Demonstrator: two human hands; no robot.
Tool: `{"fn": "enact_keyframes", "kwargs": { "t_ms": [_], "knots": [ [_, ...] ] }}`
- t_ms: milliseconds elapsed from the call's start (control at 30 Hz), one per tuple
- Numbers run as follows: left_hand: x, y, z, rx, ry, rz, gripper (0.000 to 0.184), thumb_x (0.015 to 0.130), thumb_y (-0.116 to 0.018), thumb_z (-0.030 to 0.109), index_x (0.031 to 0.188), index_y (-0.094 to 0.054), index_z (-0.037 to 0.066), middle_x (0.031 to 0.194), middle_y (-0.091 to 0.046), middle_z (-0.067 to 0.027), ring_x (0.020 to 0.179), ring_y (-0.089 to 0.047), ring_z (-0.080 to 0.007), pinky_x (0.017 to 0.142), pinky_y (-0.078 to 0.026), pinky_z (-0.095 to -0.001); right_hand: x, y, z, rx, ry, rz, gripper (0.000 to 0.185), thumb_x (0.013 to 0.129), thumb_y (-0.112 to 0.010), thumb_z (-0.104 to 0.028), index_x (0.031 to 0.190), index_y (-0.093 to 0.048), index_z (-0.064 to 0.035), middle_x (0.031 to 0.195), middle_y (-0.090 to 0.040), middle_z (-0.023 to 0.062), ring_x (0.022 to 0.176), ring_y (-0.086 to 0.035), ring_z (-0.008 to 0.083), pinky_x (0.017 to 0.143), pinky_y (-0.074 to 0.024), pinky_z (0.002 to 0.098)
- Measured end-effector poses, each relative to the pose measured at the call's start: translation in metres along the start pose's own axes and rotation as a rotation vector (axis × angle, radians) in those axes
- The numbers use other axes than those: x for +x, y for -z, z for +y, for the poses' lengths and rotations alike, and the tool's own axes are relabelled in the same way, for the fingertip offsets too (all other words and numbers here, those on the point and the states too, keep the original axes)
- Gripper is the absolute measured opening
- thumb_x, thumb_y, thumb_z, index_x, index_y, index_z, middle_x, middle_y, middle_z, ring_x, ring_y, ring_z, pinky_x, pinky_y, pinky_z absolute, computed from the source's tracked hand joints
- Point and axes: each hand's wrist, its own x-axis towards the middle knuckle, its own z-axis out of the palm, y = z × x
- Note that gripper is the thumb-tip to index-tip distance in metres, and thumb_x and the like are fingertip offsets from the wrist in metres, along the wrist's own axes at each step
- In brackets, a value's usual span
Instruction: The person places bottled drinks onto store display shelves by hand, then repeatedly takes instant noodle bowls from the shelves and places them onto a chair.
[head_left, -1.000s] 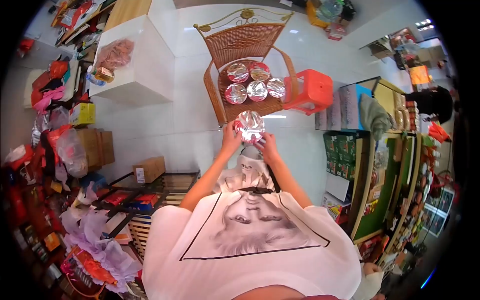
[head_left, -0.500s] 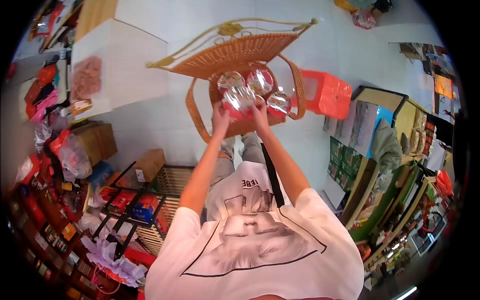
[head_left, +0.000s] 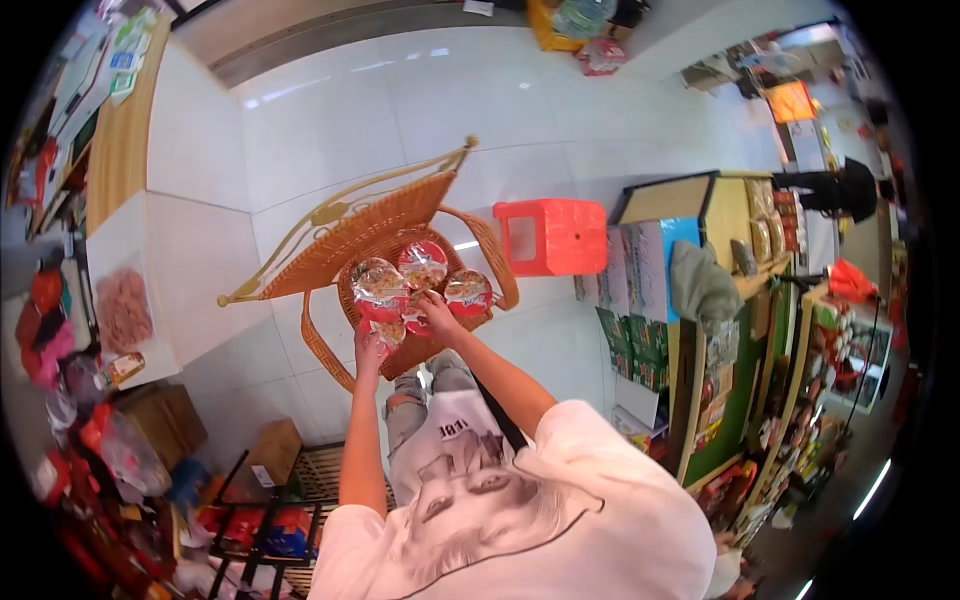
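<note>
Several round instant noodle bowls (head_left: 380,287) in red wrap with shiny clear tops sit on the seat of a brown wicker armchair (head_left: 370,232). At the seat's front left, my left hand (head_left: 369,347) has its fingers closed against the side of a front noodle bowl (head_left: 388,333). My right hand (head_left: 438,316) reaches in between the bowls, its fingers bent at the right edge of the front ones and partly hidden. Another noodle bowl (head_left: 468,293) lies just right of that hand, and one more (head_left: 422,263) is behind it near the backrest.
A red plastic stool (head_left: 552,238) stands right of the chair. Beyond it are stacked boxes (head_left: 640,345) and stocked shelves with a grey cloth (head_left: 703,287) over a corner. At left are a white counter (head_left: 205,290), a cardboard box (head_left: 275,455) and a black metal frame (head_left: 262,530).
The view has swung, so chair and stool appear further left and lower. The bowl held between both hands is now lower among the others, and my right hand has shifted in among the bowls.
</note>
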Motion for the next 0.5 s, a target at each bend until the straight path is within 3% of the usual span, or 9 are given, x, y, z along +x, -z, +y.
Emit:
{"fn": "enact_keyframes", "kwargs": {
  "t_ms": [67,167,200,233,300,367,433,467,500],
  "knots": [
    [0.009,0.011,-0.014,-0.158,0.034,-0.181,0.05,0.085,-0.052,0.021,0.131,-0.034,0.014,0.115,-0.052,-0.0064,0.099,-0.054,-0.022,0.08,-0.047,-0.0337,-0.006,0.017,0.011,-0.13,0.203,-0.007,0.046,0.085,-0.049,-0.025,0.127,-0.041,-0.0086,0.11,-0.054,0.0065,0.09,-0.056,0.0161,0.074,-0.0442,0.0271],
    [0.003,0.001,-0.011,-0.004,0.154,-0.034,0.043,0.083,-0.053,0.03,0.122,-0.044,0.013,0.114,-0.051,-0.0044,0.094,-0.054,-0.0199,0.073,-0.046,-0.029,-0.008,0.045,0.045,-0.772,0.408,0.165,0.041,0.082,-0.052,-0.035,0.111,-0.055,-0.0064,0.092,-0.063,0.0153,0.084,-0.061,0.0259,0.075,-0.048,0.036],
    [0.004,-0.001,-0.012,-0.011,0.129,-0.047,0.043,0.083,-0.053,0.03,0.122,-0.044,0.013,0.114,-0.051,-0.0044,0.094,-0.054,-0.0199,0.073,-0.046,-0.029,-0.01,0.059,0.05,-0.979,0.284,-0.017,0.04,0.08,-0.053,-0.035,0.11,-0.057,-0.0081,0.097,-0.062,0.0185,0.091,-0.06,0.0307,0.079,-0.0475,0.0391],
    [0.007,-0.008,-0.006,-0.151,0.169,-0.067,0.041,0.082,-0.053,0.031,0.117,-0.046,0.012,0.109,-0.053,-0.0056,0.088,-0.054,-0.0188,0.069,-0.046,-0.0277,0.002,0.079,0.074,-1.169,0.391,-0.133,0.04,0.079,-0.053,-0.035,0.107,-0.058,-0.0072,0.1,-0.061,0.0188,0.093,-0.059,0.033,0.082,-0.0463,0.0405],
    [0.034,-0.013,-0.007,-0.281,0.187,-0.109,0.039,0.082,-0.053,0.032,0.113,-0.048,0.01,0.103,-0.054,-0.0067,0.082,-0.054,-0.0178,0.064,-0.046,-0.0264,-0.033,0.089,0.06,-1.251,0.257,-0.236,0.038,0.079,-0.054,-0.034,0.104,-0.059,-0.0064,0.101,-0.061,0.0198,0.095,-0.058,0.0333,0.085,-0.0446,0.0408],
    [0.08,0.007,-0.028,-0.525,0.206,-0.334,0.032,0.084,-0.047,0.034,0.107,-0.047,0.011,0.107,-0.05,-0.0125,0.098,-0.052,-0.0309,0.074,-0.046,-0.05,-0.074,0.095,0.044,-1.167,0.254,-0.123,0.04,0.078,-0.055,-0.034,0.106,-0.058,-0.0051,0.098,-0.062,0.0197,0.092,-0.059,0.034,0.082,-0.0462,0.0403],
    [0.016,-0.024,0.016,-0.602,0.214,-0.179,0.026,0.088,-0.041,0.031,0.094,-0.051,0.009,0.094,-0.054,-0.0134,0.088,-0.055,-0.0323,0.071,-0.048,-0.0443,-0.091,0.107,0.056,-1.051,0.335,0.026,0.04,0.079,-0.055,-0.029,0.108,-0.055,-0.0023,0.089,-0.064,0.0163,0.075,-0.063,0.031,0.069,-0.0505,0.0389],
    [0.041,-0.004,-0.016,-0.84,0.109,-1.0,0.025,0.09,-0.039,0.03,0.091,-0.054,0.01,0.086,-0.056,-0.0094,0.083,-0.055,-0.0289,0.071,-0.048,-0.041,-0.087,0.119,0.07,-0.857,0.236,0.012,0.037,0.079,-0.054,-0.027,0.108,-0.056,-0.0026,0.086,-0.064,0.0145,0.072,-0.062,0.027,0.065,-0.0508,0.0369],
    [0.048,-0.005,-0.045,-0.688,0.077,-0.414,0.027,0.09,-0.041,0.036,0.087,-0.053,0.012,0.082,-0.057,-0.0048,0.077,-0.055,-0.0235,0.07,-0.047,-0.0387,-0.087,0.128,0.082,-0.674,0.13,-0.015,0.034,0.08,-0.052,-0.024,0.107,-0.056,-0.003,0.084,-0.064,0.0127,0.068,-0.062,0.0231,0.061,-0.0511,0.0348]
  ]
}}
